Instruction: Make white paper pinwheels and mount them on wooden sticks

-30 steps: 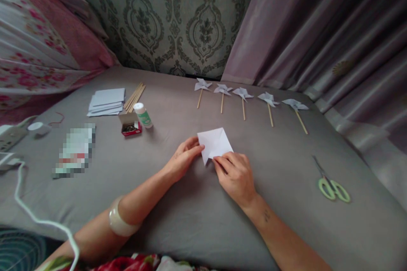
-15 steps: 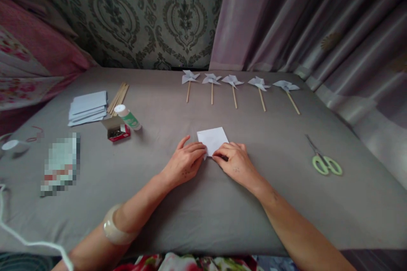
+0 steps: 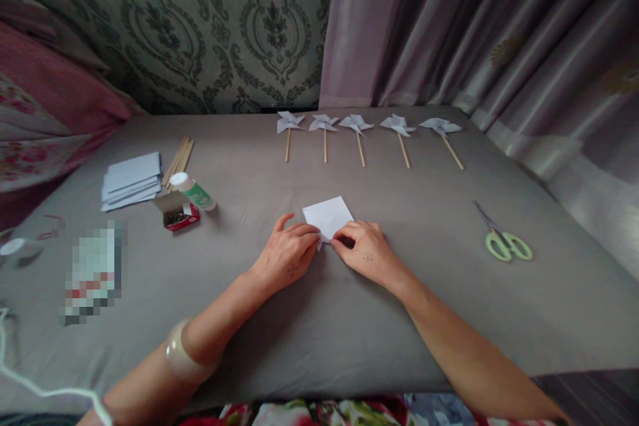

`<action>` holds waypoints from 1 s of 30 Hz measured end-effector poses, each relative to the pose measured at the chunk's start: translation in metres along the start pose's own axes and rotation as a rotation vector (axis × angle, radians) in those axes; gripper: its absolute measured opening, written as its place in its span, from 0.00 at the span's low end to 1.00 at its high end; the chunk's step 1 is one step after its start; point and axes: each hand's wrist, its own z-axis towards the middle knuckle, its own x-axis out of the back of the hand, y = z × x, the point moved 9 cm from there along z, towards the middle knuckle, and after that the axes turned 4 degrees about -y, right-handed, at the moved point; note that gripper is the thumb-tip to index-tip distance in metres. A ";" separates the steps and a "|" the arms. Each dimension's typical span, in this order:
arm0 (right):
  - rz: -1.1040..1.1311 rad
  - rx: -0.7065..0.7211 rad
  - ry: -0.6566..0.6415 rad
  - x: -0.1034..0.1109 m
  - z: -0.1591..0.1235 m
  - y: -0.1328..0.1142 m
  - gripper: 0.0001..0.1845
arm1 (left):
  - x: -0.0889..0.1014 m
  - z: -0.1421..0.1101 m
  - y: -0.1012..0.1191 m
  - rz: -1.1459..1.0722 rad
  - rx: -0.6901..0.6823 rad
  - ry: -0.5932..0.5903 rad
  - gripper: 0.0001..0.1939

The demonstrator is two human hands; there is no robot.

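Note:
A small white sheet of paper (image 3: 328, 214) lies on the grey cloth in front of me, its near corner bent up between my hands. My left hand (image 3: 288, 249) presses on its left near edge, fingers together and thumb raised apart. With thumb and forefinger pinched, my right hand (image 3: 367, 249) grips the near right edge of the sheet. Both sets of fingertips almost meet at the folded corner, which they partly hide.
Several paper pinwheels on sticks (image 3: 357, 124) lie in a row at the back. Green-handled scissors (image 3: 508, 246) rest at right. On the left are stacked paper (image 3: 130, 176), wooden sticks (image 3: 178, 161), a glue stick (image 3: 194, 192), a red box of small metal pieces (image 3: 180, 216) and a blurred packet (image 3: 92, 273).
The view has turned slightly, so most things sit a little further left. My right fingers have bent the near edge of the paper a little more; both hands stay on it.

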 end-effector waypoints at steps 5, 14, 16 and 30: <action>0.035 -0.074 0.098 0.004 0.001 0.010 0.05 | 0.001 0.013 0.002 0.102 0.057 -0.031 0.14; 0.018 -0.159 0.198 0.007 0.006 0.020 0.06 | -0.001 0.021 0.002 0.155 0.139 0.072 0.12; 0.006 -0.169 0.214 0.006 0.006 0.023 0.06 | 0.000 0.020 0.000 0.144 0.138 0.088 0.12; -0.030 -0.257 0.176 0.000 0.009 0.031 0.07 | -0.008 0.012 0.000 0.186 0.042 0.113 0.15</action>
